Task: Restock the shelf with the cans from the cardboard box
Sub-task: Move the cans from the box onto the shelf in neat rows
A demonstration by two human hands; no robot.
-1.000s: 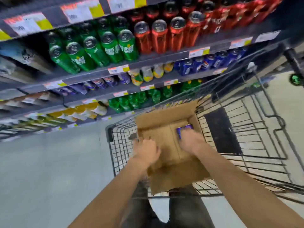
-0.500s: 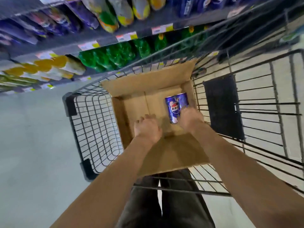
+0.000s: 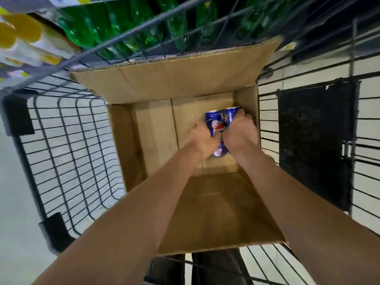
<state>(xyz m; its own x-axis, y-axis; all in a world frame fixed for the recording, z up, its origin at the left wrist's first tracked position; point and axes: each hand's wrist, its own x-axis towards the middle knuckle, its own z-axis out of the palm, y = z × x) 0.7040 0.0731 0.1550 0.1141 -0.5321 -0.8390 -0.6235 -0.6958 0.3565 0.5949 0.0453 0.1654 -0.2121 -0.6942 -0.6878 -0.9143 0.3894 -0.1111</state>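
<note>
An open cardboard box [image 3: 164, 87] sits inside a black wire cart. Two blue cans lie side by side at the box's right side. My left hand [image 3: 202, 138] grips the left blue can [image 3: 214, 122], whose red, white and blue logo shows. My right hand [image 3: 240, 133] curls round the right blue can [image 3: 231, 114], hiding most of it. Both forearms reach down into the box. The shelf [image 3: 41, 11] runs along the top of the view, blurred.
The wire cart [image 3: 67, 140] surrounds the box, with a black panel [image 3: 314, 140] on its right side. Green bottles [image 3: 115, 31] and yellow-capped bottles [image 3: 22, 31] lie on the low shelf behind the cart. Pale floor shows at left.
The view has tilted down and closer to the box. My left hand has moved right from the box floor onto a can; my right hand has closed round the other can.
</note>
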